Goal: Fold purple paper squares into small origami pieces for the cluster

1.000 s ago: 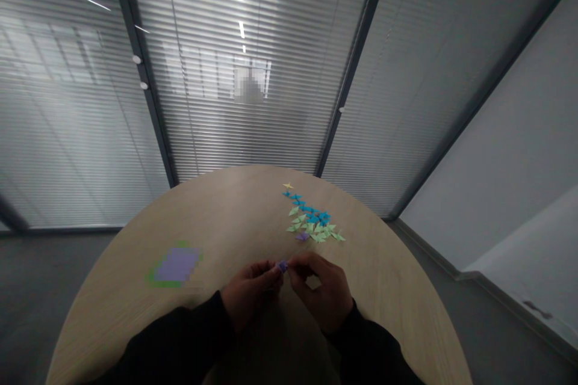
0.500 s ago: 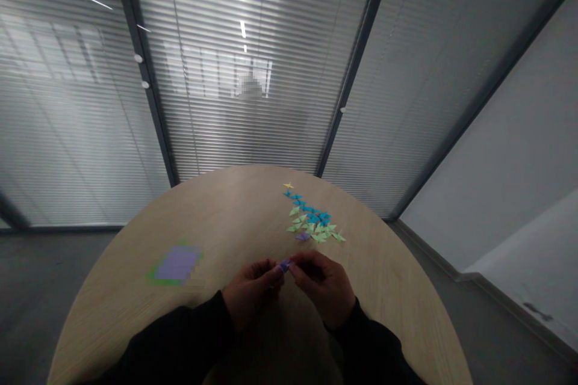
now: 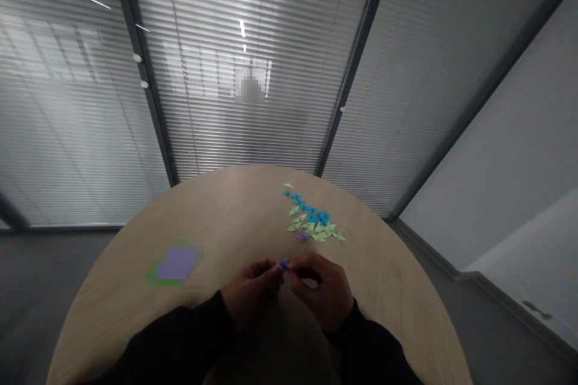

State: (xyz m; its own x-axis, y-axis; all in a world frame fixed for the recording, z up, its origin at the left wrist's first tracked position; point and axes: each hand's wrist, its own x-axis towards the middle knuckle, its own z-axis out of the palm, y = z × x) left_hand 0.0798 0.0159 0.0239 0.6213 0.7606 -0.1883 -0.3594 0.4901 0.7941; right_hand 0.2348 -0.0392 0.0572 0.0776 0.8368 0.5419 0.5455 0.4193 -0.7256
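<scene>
Horizontal blinds (image 3: 253,132) stand behind three glazed bays, divided by two dark posts (image 3: 354,66); a pale wall (image 3: 519,174) adjoins at the right. One round wooden tabletop (image 3: 235,210) carries all items. Two hands are positioned over its near portion, forearms converging from the near edge in dark sleeves (image 3: 180,337). Left hand (image 3: 250,286): thumb uppermost, fingers curled beneath, tips closed on one small purple piece (image 3: 283,264). Right hand (image 3: 323,289): thumb and forefinger bent toward each other, a gap showing between them, tips pinched at the same piece from the opposite side. Folded pieces beyond the hands: one yellow piece (image 3: 288,185), farthest; several blue pieces (image 3: 318,218) and several green pieces (image 3: 320,230), overlapping, exact counts not determinable; one purple star (image 3: 302,236) at the near side of the cluster. Left of the hands, well apart: one pixelated purple-and-green item (image 3: 176,263), lying flat.
</scene>
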